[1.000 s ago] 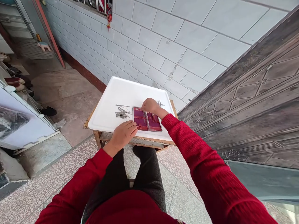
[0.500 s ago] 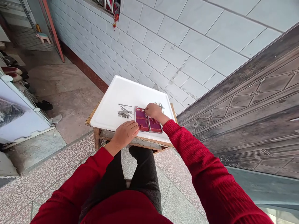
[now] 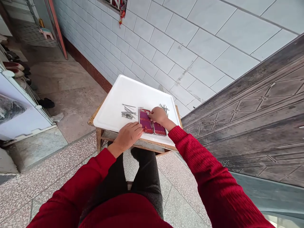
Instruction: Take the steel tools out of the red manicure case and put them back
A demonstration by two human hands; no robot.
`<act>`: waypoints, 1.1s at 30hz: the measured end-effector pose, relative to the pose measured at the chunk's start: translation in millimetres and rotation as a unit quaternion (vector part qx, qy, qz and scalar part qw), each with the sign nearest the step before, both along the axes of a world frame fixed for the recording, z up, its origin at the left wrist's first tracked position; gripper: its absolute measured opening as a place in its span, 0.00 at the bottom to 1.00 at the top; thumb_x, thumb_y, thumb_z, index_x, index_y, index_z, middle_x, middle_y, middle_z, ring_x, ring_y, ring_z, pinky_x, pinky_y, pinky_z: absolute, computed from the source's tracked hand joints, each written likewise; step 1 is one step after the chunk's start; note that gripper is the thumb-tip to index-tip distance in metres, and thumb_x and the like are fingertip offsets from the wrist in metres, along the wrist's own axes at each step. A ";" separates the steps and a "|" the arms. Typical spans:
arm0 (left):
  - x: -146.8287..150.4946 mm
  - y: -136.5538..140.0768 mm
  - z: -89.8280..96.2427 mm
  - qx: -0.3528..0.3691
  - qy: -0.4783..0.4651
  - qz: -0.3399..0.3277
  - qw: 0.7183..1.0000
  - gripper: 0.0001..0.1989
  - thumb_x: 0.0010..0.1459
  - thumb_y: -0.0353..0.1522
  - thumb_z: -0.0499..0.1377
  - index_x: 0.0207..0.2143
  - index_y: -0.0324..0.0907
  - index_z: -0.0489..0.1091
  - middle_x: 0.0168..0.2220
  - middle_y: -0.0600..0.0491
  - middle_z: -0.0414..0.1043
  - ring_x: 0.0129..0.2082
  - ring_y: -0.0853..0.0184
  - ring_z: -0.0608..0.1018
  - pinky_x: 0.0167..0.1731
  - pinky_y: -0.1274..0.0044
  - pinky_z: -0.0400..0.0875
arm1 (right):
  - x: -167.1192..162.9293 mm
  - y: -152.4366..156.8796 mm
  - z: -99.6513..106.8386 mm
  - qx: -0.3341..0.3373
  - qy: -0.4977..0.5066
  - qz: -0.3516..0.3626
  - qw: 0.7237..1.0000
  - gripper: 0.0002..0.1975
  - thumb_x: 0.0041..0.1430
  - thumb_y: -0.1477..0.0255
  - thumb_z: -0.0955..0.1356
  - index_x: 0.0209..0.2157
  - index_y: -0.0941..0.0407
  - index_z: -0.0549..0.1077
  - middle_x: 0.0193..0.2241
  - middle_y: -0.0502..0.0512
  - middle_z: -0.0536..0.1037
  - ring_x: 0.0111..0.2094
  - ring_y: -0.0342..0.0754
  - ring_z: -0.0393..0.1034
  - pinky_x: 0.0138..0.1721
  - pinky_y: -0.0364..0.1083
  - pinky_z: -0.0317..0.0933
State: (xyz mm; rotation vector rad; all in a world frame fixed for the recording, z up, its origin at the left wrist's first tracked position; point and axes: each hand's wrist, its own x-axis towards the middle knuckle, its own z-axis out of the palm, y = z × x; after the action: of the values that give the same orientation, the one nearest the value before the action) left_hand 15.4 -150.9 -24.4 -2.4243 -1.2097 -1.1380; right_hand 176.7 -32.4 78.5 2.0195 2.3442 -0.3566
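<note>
Red case (image 3: 152, 125) under both hands

Seen from my head camera: I wear a deep red knitted sweater with ribbed texture, its long sleeves running to the wrists of my bare left hand (image 3: 128, 135) and right hand (image 3: 159, 116). Dark charcoal trousers cover both legs. No rings, watch or gloves are visible.

A smooth white plastic tray (image 3: 123, 91) on a worn wooden table (image 3: 98, 139); shiny metal tools (image 3: 128, 112) at nine o'clock of a maroon lined case (image 3: 152, 125).
</note>
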 end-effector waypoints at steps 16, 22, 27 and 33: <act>0.0 1.1 -2.3 0.020 0.001 0.000 1.000 0.09 0.72 0.28 0.53 0.42 0.41 0.74 0.47 0.48 0.81 0.50 0.60 0.80 0.50 0.66 0.76 | -17.7 11.3 7.5 -0.110 0.037 -0.061 0.991 0.11 0.55 0.82 0.70 0.21 0.60 0.75 0.17 0.57 0.77 0.22 0.48 0.74 0.31 0.45 0.70; 1.0 0.6 -1.8 0.037 0.010 0.008 0.999 0.08 0.71 0.28 0.54 0.42 0.39 0.74 0.46 0.48 0.81 0.49 0.61 0.80 0.50 0.67 0.76 | -13.9 12.3 -0.1 -0.090 0.088 -0.080 0.989 0.16 0.55 0.79 0.71 0.16 0.56 0.70 0.13 0.53 0.72 0.19 0.47 0.71 0.27 0.45 0.70; 1.2 1.0 -1.2 0.050 0.011 0.011 0.999 0.08 0.71 0.27 0.55 0.42 0.39 0.74 0.45 0.48 0.81 0.48 0.61 0.80 0.49 0.68 0.76 | -16.5 19.6 -1.4 -0.067 0.117 -0.065 0.989 0.19 0.57 0.79 0.70 0.14 0.55 0.68 0.13 0.54 0.73 0.20 0.49 0.71 0.31 0.48 0.70; 1.2 -0.2 -0.4 0.025 0.006 0.013 1.000 0.08 0.71 0.28 0.54 0.42 0.41 0.74 0.46 0.50 0.81 0.49 0.61 0.80 0.50 0.68 0.76 | -25.5 48.0 -1.7 -0.011 0.094 0.004 0.996 0.14 0.56 0.78 0.69 0.17 0.57 0.73 0.17 0.59 0.75 0.25 0.54 0.74 0.37 0.52 0.69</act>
State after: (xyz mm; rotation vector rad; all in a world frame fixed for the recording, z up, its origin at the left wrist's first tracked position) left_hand 16.6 -151.1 -24.7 -2.3684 -1.1904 -1.1305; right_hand 151.2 15.6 76.8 2.0505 2.4389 -0.5930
